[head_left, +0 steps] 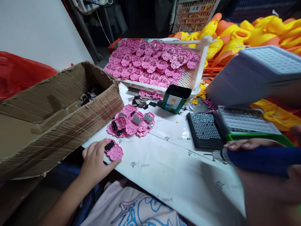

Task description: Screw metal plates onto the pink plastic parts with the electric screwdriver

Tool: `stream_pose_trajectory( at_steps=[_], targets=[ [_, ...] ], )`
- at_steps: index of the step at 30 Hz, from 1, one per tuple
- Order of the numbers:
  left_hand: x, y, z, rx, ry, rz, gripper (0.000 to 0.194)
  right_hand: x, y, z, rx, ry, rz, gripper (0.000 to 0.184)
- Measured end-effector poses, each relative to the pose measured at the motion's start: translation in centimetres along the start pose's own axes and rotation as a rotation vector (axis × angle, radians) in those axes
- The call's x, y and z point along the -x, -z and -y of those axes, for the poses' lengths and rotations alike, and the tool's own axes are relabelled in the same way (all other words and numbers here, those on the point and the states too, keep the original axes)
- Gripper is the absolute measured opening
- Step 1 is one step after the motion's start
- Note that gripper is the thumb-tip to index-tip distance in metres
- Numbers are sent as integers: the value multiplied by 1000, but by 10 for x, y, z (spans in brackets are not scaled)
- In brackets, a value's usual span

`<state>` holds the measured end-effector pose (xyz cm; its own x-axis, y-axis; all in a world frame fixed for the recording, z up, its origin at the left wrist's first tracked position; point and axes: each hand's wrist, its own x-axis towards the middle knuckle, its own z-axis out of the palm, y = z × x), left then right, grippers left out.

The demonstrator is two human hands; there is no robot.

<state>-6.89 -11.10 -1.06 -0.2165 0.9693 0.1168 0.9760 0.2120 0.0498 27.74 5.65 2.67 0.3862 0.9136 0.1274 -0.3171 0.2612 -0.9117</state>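
My left hand (pixel 95 160) rests at the near edge of the white-papered table (pixel 169 166), fingers and thumb pinching a pink plastic piece (pixel 113 151) with a dark insert. Just beyond it lies a small pile of the same pink pieces (pixel 130 122), some with metal or dark inserts. My right hand (pixel 265 157) is at the lower right, close to the camera, wrapped round a blue-handled tool (pixel 258 159) whose metal tip points left.
An open cardboard box (pixel 54 116) stands at the left. A white tray heaped with pink pieces (pixel 152 61) sits at the back, a green tin (pixel 176 99) before it. A black screw tray (pixel 204 128), stacked grey trays (pixel 249 75) and yellow-orange plastic parts (pixel 235 31) fill the right.
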Motion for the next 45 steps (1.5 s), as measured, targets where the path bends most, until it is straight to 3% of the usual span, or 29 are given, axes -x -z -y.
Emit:
stream_pose_trajectory(
  at_steps=[2, 4, 8, 13, 17, 21, 25, 27, 30, 34, 37, 41, 45],
  targets=[
    [-1, 0, 5, -33, 112, -37, 63, -1, 0, -1, -4, 0, -11, 48],
    [-5, -2, 7, -50, 130, -67, 58, -1, 1, -1, -12, 7, 5, 47],
    [-17, -10, 16, -26, 3, -116, 44, 1, 3, -2, -48, 0, 104, 39],
    [-22, -16, 29, -58, -88, -162, 44, -1, 5, -5, -94, 36, 159, 37],
    [-24, 0, 23, -65, -155, -283, 41, -3, 8, -11, -125, 57, 195, 44],
    [-47, 28, -4, 76, -324, -367, 33, -5, 12, -15, -178, 63, 202, 57],
    [-101, 49, -46, 189, -537, -469, 16, -6, 14, -17, -152, 44, 166, 62],
    [-140, 57, -72, 229, -600, -403, 15, -7, 14, -17, -131, 36, 149, 64],
    [-212, 66, -117, 99, -520, -137, 18, -8, 14, -18, -126, 45, 137, 61],
    [-312, 67, -175, -33, -476, -44, 21, -9, 18, -24, -97, 55, 174, 43],
    [-373, 58, -206, -163, -385, -2, 32, -10, 23, -31, -76, 67, 218, 34],
    [-427, 43, -229, -279, -304, 11, 35, -12, 30, -36, -13, 101, 267, 28],
    [-457, 31, -241, -330, -263, -43, 38, -13, 36, -37, 94, 173, 252, 27]
  ],
)
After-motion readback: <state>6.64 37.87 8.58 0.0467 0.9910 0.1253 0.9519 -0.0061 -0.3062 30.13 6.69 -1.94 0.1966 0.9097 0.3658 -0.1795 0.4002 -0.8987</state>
